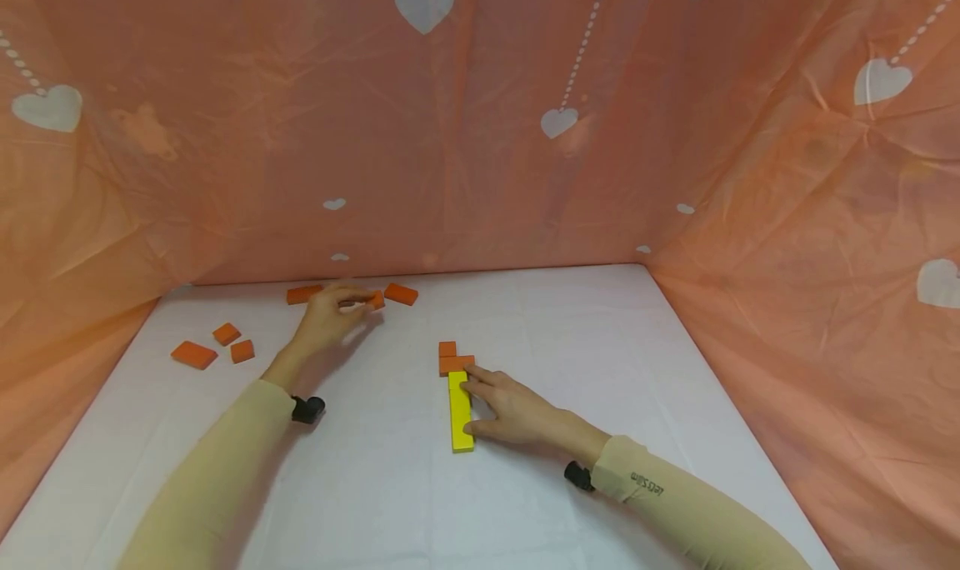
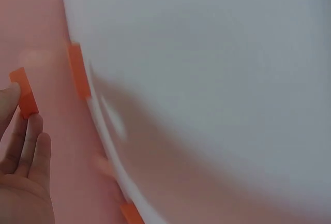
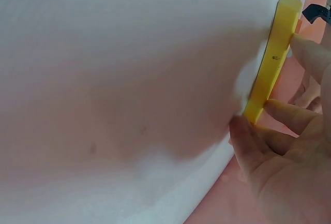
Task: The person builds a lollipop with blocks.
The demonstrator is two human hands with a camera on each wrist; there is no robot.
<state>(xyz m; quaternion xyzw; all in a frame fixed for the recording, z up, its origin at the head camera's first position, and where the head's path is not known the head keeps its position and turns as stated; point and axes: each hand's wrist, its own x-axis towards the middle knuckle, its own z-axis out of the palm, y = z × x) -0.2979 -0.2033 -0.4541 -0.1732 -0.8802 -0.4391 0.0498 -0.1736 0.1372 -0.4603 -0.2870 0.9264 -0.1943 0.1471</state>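
At the back left of the table, my left hand [image 1: 335,313] pinches a small orange block [image 1: 377,300] between thumb and fingertips. The left wrist view shows the same orange block [image 2: 25,93] held clear of the fingers' palm side. My right hand [image 1: 517,407] touches the right side of a long yellow block [image 1: 461,416], thumb near its front end and fingers near its back end. Directly behind the yellow block lie an orange rectangular block [image 1: 454,363] and a small orange block [image 1: 447,349]. In the right wrist view, thumb and fingers touch the yellow block [image 3: 274,61].
Two orange blocks, one on the left [image 1: 303,294] and one on the right [image 1: 401,294], lie near the back edge beside my left hand. Farther left is a loose group with an orange rectangular block [image 1: 194,354]. Pink cloth [image 1: 487,162] hangs around the white table [image 1: 600,345].
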